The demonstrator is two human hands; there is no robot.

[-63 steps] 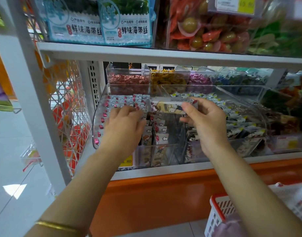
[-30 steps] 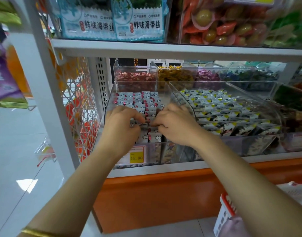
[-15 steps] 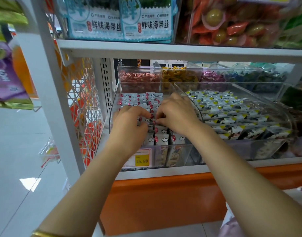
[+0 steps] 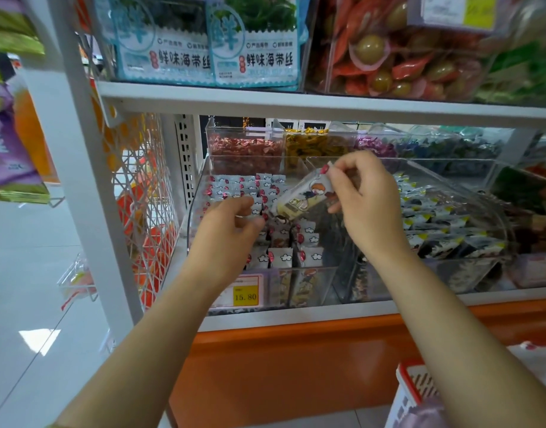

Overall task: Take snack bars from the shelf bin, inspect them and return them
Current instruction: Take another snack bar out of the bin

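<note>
A: Start nearest. What's low in the frame?

B: A red-rimmed basket (image 4: 411, 385) at the lower right corner, beside the right forearm, in front of the orange base panel (image 4: 296, 366) under the shelf.

A: And the hands?

B: The left hand (image 4: 227, 225) hangs over the front of the clear shelf bin (image 4: 194, 208), fingers loosely curled, gripping nothing I can make out. The right hand (image 4: 366, 199) is pinched shut on one snack bar (image 4: 302, 197), held by its upper end above the bin, tilted down to the left.

A: The rest of the bars?

B: Packed in rows inside that bin, behind a yellow price tag (image 4: 245, 296) reading 15.80. A second clear bin (image 4: 469, 211) of dark-wrapped packets sits just to the right.

A: Farther back?

B: Smaller tubs of wrapped sweets (image 4: 245, 146), and above them an upper shelf with blue seaweed packets (image 4: 210, 41).
</note>
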